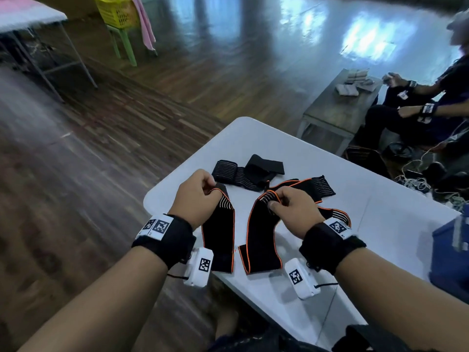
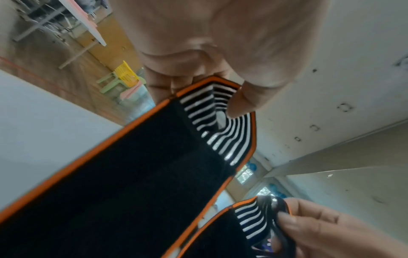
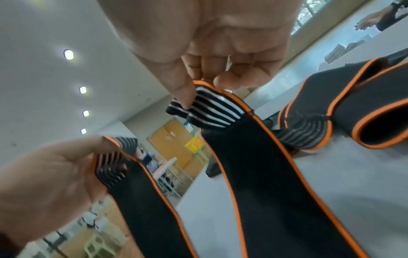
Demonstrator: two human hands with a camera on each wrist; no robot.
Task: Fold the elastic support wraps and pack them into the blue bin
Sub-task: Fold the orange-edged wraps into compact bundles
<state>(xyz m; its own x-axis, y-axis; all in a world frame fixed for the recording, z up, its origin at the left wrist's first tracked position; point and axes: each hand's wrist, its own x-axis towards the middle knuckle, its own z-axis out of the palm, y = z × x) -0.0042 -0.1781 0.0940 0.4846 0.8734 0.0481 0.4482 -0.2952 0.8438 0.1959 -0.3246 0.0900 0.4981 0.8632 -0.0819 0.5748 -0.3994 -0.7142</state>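
Note:
Two black strips with orange trim hang over the white table [image 1: 385,224]. My left hand [image 1: 212,188] pinches the striped end of the left strip [image 1: 219,237] between thumb and fingers; the left wrist view shows that left hand [image 2: 209,94] doing so up close. My right hand [image 1: 275,203] pinches the striped end of the right strip [image 1: 261,240] the same way, as the close view of this right hand [image 3: 205,90] confirms. Both lower ends rest on the table; whether they are one wrap I cannot tell. The blue bin [image 1: 449,255] stands at the right edge.
A pile of black grey-striped wraps [image 1: 238,174] and another orange-trimmed wrap [image 1: 314,189] lie farther back on the table. A seated person [image 1: 416,107] works at a low bench [image 1: 337,110] beyond. Cables [image 1: 416,179] trail on the floor. A yellow basket [image 1: 114,11] stands far left.

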